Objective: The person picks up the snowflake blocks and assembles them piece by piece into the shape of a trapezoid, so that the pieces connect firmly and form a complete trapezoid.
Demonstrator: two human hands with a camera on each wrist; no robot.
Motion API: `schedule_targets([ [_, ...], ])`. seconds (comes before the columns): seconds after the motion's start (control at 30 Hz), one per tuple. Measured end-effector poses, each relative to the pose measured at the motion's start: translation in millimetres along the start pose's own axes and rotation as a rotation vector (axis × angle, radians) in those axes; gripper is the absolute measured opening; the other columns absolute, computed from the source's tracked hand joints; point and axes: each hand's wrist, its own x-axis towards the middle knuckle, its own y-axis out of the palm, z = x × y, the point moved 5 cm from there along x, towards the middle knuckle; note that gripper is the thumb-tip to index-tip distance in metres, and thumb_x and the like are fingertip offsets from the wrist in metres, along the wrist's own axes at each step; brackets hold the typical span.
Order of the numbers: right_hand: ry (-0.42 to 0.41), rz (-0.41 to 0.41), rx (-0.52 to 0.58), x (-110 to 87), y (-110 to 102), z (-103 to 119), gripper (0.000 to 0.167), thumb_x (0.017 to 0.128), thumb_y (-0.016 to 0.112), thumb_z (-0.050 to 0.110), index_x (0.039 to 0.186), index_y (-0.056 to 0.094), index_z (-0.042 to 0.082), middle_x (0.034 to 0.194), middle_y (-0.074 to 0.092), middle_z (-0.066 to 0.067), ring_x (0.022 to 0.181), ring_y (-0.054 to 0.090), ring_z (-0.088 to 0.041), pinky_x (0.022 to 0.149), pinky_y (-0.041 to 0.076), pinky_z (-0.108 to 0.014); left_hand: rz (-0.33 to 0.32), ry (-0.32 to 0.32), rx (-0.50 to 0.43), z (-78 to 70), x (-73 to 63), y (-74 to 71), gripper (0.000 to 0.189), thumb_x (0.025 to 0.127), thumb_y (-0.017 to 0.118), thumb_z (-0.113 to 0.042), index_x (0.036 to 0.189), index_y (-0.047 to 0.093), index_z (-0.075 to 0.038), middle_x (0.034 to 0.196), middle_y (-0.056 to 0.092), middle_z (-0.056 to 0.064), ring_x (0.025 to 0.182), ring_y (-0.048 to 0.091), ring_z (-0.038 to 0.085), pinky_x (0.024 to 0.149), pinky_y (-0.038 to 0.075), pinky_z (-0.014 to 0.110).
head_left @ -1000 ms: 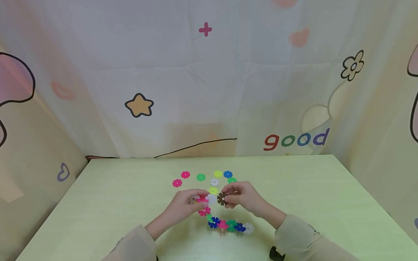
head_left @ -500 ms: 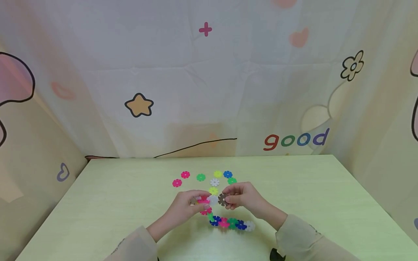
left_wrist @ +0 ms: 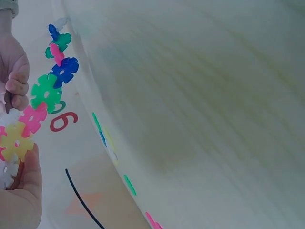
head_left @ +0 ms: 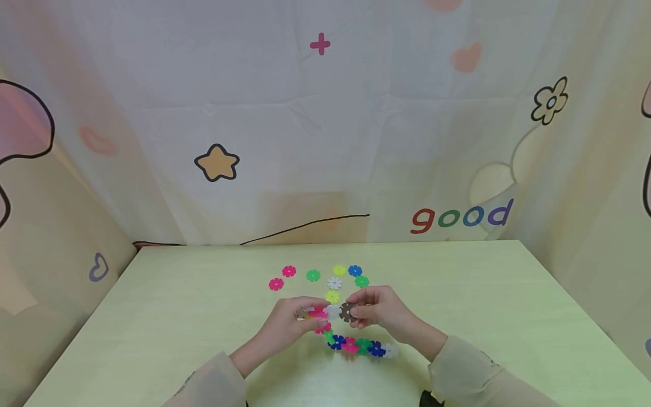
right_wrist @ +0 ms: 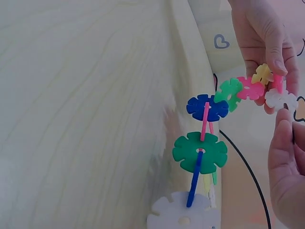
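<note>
In the head view my left hand (head_left: 285, 321) grips a chain of slotted flower-shaped plastic discs above the table, at a pink disc (head_left: 318, 312). A white disc (head_left: 333, 312) sticks out from its fingertips. My right hand (head_left: 380, 310) pinches a dark brown disc (head_left: 347, 312) edge-to-edge with the white one; whether their slots interlock, I cannot tell. The chain hangs down and rightward through a blue disc (head_left: 337, 342) and a green disc (head_left: 363, 346) to a white end disc (head_left: 390, 350). In the left wrist view a yellow disc (left_wrist: 16, 142) lies near my left thumb.
Loose discs lie flat on the table (head_left: 178, 316) beyond my hands: two pink ones (head_left: 289, 271), a green one (head_left: 313, 275), a blue one (head_left: 355, 271) and several others. A printed curtain (head_left: 254, 124) stands behind the table.
The white disc in my left hand has shifted slightly right, closing the small gap to the brown disc. The hanging chain has moved a little right and up.
</note>
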Motion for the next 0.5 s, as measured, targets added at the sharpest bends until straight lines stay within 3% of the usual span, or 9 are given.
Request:
schedule_targets([
  [0.5, 0.018, -0.008, 0.047, 1.5, 3.4, -0.8, 0.020, 0.082, 0.058, 0.001, 0.098, 0.056, -0.010, 0.086, 0.065, -0.009, 0.064, 0.064, -0.014, 0.062, 0.052, -0.023, -0.037, 0.053, 0.028, -2.2, -0.8, -0.9, 0.029, 0.075, 0.068, -0.018, 0.103, 0.067, -0.012, 0.103, 0.066, 0.005, 0.099, 0.061, 0.018, 0.081, 0.049, 0.031],
])
